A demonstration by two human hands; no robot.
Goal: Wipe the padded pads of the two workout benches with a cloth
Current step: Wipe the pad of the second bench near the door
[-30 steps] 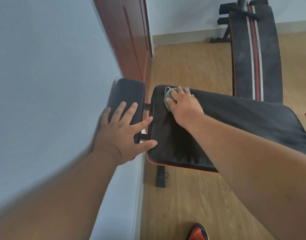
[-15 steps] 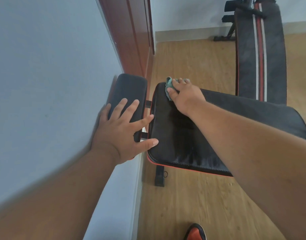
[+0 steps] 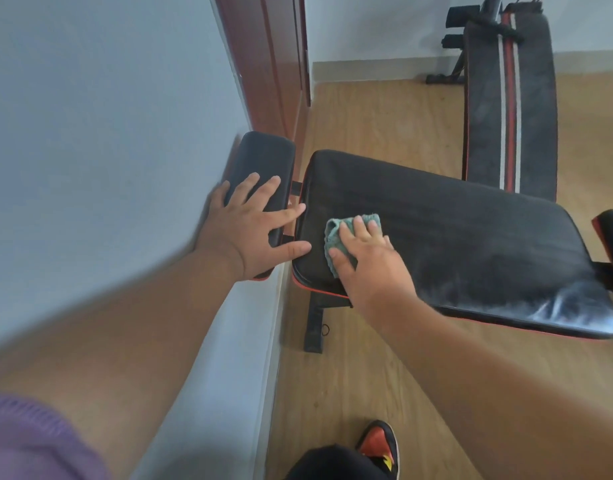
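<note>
I see my right hand (image 3: 363, 261) laid flat on the teal cloth (image 3: 336, 237), fingers straight and close together, pressing it onto the big black pad (image 3: 454, 237) of the near bench, close to that pad's left end and toward its near edge. The cloth is bunched and peeks out past my fingertips and thumb. My left hand (image 3: 249, 226) is spread wide, palm down on the small black pad (image 3: 263, 157) that sits against the wall (image 3: 107, 133); its index finger and thumb reach across the gap to the big pad's left edge. The big pad shines near its right near corner. The second bench's pad (image 3: 509, 98), black with a red and white stripe, stands well apart at the far right on the wooden floor (image 3: 374, 133). A red-brown door (image 3: 263, 64) lies beyond the small pad. My orange and black shoe (image 3: 379, 445) shows at the bottom
</note>
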